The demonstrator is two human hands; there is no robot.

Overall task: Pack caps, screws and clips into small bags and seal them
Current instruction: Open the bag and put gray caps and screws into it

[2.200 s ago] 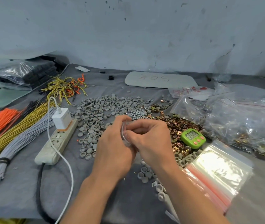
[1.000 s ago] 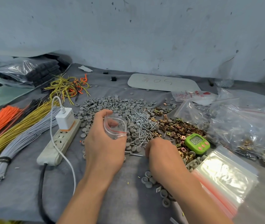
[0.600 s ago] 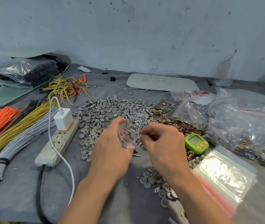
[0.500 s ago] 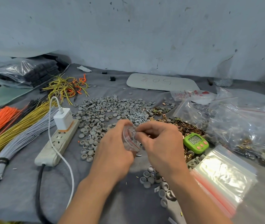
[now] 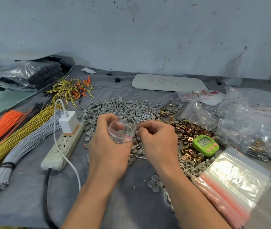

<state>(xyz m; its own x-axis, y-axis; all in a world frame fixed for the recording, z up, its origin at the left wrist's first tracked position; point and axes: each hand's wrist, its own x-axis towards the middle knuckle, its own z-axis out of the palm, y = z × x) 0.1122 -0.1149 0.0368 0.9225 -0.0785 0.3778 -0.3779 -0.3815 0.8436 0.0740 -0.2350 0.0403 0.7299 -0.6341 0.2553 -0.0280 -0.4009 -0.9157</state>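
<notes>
My left hand (image 5: 108, 146) grips a small clear zip bag (image 5: 120, 133) with a red seal line and holds its mouth open toward the right; a screw shows inside. My right hand (image 5: 158, 139) hovers just right of the bag's mouth, with curled fingertips pinching what looks like a thin screw. Behind my hands lies a wide heap of grey caps (image 5: 114, 106). A pile of silver screws (image 5: 143, 115) sits beside it, and brass clips (image 5: 192, 129) spread to the right. A stack of empty zip bags (image 5: 230, 180) lies at the near right.
A green timer (image 5: 205, 144) sits among the clips. A power strip (image 5: 62, 146) with a white charger and cable lies left of my hands, beside wire bundles (image 5: 23, 138). Large filled plastic bags (image 5: 255, 126) crowd the right. A white board (image 5: 167, 82) lies near the wall.
My right hand dipped to the screws on the cloth, came up to the bag's mouth, and now sits slightly right of it. My left hand kept hold of the bag throughout.
</notes>
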